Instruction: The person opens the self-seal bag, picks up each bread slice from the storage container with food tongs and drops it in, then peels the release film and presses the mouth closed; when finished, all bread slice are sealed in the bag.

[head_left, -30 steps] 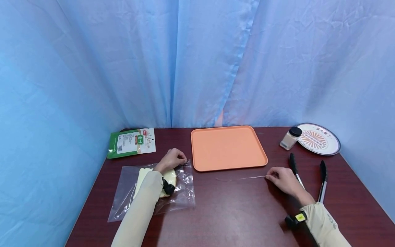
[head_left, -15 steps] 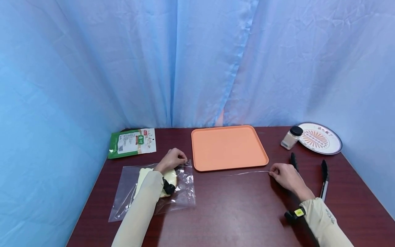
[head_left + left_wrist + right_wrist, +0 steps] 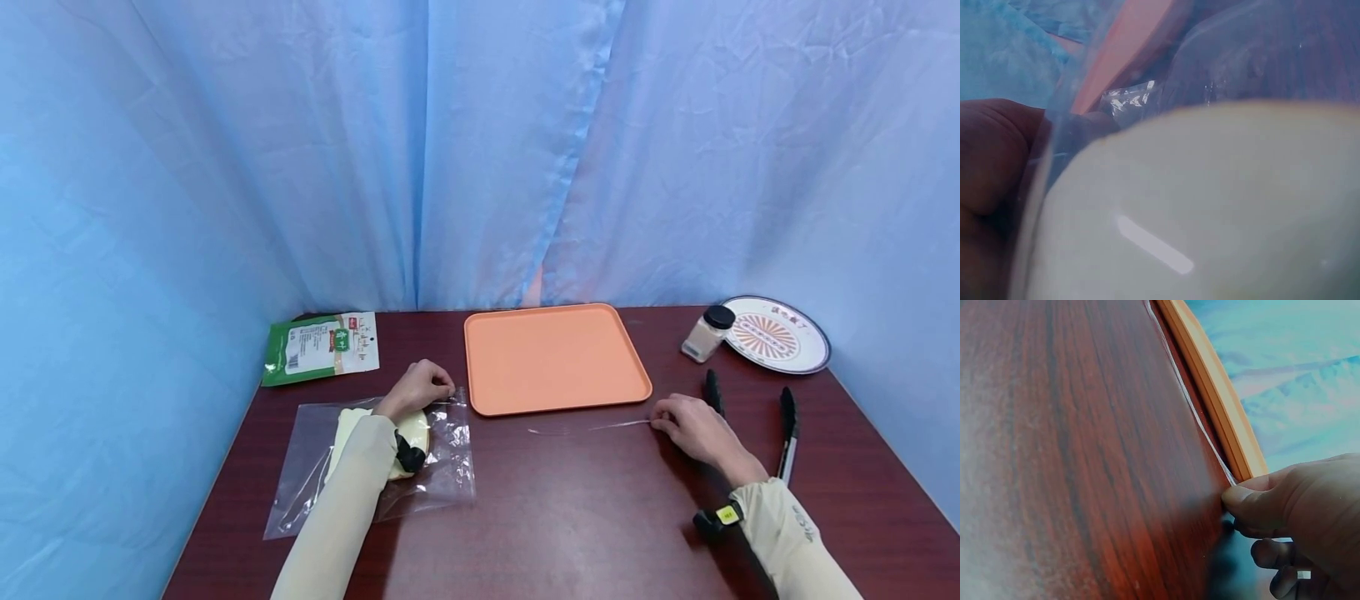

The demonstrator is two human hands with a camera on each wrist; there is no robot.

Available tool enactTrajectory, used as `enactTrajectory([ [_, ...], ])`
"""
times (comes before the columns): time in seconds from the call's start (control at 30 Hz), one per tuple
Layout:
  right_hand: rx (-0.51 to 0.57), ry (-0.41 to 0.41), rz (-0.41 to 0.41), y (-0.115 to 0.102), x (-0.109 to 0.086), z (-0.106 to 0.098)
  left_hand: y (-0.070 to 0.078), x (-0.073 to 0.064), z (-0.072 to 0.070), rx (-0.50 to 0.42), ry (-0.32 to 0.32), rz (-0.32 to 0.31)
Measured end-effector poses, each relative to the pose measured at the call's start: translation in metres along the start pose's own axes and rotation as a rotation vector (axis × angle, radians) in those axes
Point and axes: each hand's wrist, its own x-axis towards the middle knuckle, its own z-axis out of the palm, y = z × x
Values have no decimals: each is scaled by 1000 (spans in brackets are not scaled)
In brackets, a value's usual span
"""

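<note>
A clear plastic bag (image 3: pixel 448 450) lies flat at the left of the table, a pale bread-like slice (image 3: pixel 347 429) with a thin brown edge inside it. My left hand (image 3: pixel 416 390) reaches over the slice and pinches the bag's far right corner. In the left wrist view the slice (image 3: pixel 1210 200) fills most of the picture behind shiny film. Right of centre, my right hand (image 3: pixel 693 429) pinches the end of a thin clear strip (image 3: pixel 621 425) between thumb and forefinger. The strip (image 3: pixel 1191 403) trails away from the fingertips, close to the tray's near edge.
An orange tray (image 3: pixel 555 358) lies at the back centre. A green and white packet (image 3: pixel 321 348) is at the back left. At the right are a black-lidded jar (image 3: pixel 705 336), a patterned plate (image 3: pixel 776 335) and black-tipped tongs (image 3: pixel 787 429), partly behind my right arm. Blue curtains (image 3: pixel 480 150) enclose the table.
My right hand has shifted slightly away from me, taking the strip's end with it, and the strip's trailing part has swung. My left hand has stayed at the bag corner.
</note>
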Motion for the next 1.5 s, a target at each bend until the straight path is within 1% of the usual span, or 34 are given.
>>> enactTrajectory([
  [0.2, -17, 15, -10, -2, 1, 2, -1, 1, 1, 1, -2, 14],
  [0.43, -14, 51, 12, -3, 2, 5, 0, 0, 2, -9, -4, 17],
  [0.53, -21, 51, 17, -3, 1, 5, 0, 0, 2, -12, -3, 15],
  [0.63, -20, 38, 20, -4, 0, 2, 1, 0, 2, -10, -2, 15],
  [0.77, 12, 35, 52, -6, -3, -6, 1, 0, 2, -10, -9, 12],
  [0.93, 59, 41, 112, -13, -6, -13, 3, -1, 1, -21, -27, 2],
  [1.03, 66, 65, 114, -21, -7, -14, 5, -1, -1, 1, -29, 10],
  [1.13, 73, 110, 81, -33, -7, -14, 8, -2, -5, 55, -21, 24],
  [1.23, 71, 147, 36, -51, -5, -12, 10, -7, -13, 91, -12, 28],
  [1.33, 54, 156, -19, -73, -2, -8, 10, -14, -23, 95, -5, 23],
  [1.4, 41, 152, -60, -89, 0, -5, 11, -21, -31, 81, -5, 4],
  [1.5, 17, 154, -145, -111, 3, 1, 8, -31, -39, 86, -1, 1],
])
